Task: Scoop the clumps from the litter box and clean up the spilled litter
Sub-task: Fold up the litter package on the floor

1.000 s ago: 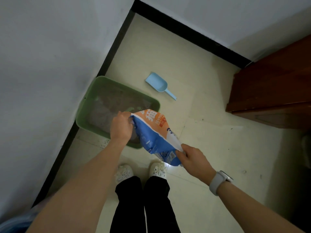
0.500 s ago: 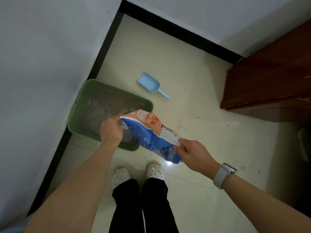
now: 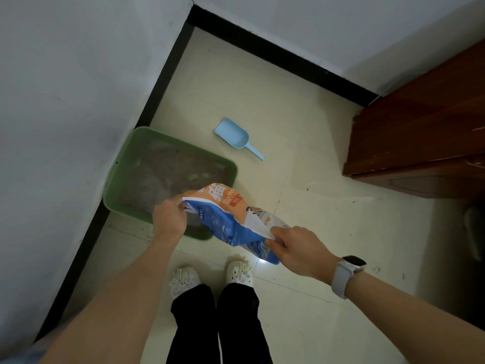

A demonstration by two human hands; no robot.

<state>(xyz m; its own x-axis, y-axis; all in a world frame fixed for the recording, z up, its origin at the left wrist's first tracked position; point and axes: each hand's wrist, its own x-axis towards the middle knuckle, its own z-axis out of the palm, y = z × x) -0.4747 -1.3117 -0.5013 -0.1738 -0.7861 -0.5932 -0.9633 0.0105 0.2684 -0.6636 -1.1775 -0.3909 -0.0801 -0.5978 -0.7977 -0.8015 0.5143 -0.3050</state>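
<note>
Left hand (image 3: 169,219) and right hand (image 3: 294,248) gripping litter bag (image 3: 228,222), green litter box (image 3: 115,179) on cream tiled floor (image 3: 315,179), white corner walls (image 3: 65,74)

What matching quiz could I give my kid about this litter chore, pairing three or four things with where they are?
Things:
1. scoop
2. bag
3. litter box
4. watch

Places:
A. against the left wall
B. on the right wrist
C. lying on the floor, untouched
D. held by both hands over the box's near end

Pairs: 1-C, 2-D, 3-A, 4-B
</note>
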